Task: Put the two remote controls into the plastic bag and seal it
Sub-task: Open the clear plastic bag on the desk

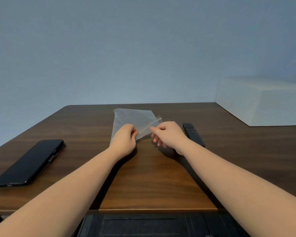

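A clear plastic zip bag (133, 119) is lifted off the middle of the brown wooden table (152, 177), its zip strip turned toward me. My left hand (124, 140) pinches the bag's near corner at the zip. My right hand (167, 135) pinches the zip edge just right of it. One slim black remote control (193, 134) lies flat on the table right behind my right hand, buttons up. No second remote shows; the bag looks empty.
A black phone in a folio case (30, 162) lies at the table's left. A white box (261, 100) stands at the back right corner. A blue-grey wall rises behind the table; a dark chair seat (143, 224) sits below the front edge.
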`<state>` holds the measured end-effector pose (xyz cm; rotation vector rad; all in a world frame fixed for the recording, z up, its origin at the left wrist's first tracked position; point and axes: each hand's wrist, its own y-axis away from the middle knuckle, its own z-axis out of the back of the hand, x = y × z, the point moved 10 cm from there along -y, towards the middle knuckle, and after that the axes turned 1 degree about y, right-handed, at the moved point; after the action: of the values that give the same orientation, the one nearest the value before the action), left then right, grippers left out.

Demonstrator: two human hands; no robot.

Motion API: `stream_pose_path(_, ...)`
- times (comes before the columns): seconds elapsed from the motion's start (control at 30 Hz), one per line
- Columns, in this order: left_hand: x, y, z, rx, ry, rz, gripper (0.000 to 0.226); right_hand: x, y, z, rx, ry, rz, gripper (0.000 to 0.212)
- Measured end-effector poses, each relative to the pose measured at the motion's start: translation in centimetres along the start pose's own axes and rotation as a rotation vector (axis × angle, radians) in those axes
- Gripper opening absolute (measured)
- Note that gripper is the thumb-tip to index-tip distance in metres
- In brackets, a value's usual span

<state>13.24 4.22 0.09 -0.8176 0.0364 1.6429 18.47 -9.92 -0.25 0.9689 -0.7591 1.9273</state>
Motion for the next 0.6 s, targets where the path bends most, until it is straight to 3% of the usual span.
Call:
stream_pose_path(0.27,-1.9,0.0,-0.6,-0.127,0.146,-0.004,0.008,-1.3,-1.1,-2.4,-0.043,-0.225,-0.069,0.035)
stream_pose_path(0.6,-1.7,-0.8,-1.3,-0.107,0.186,-0.052,0.020,-0.4,-1.5,-1.5,-0.100,-0.024,0.098,0.032)
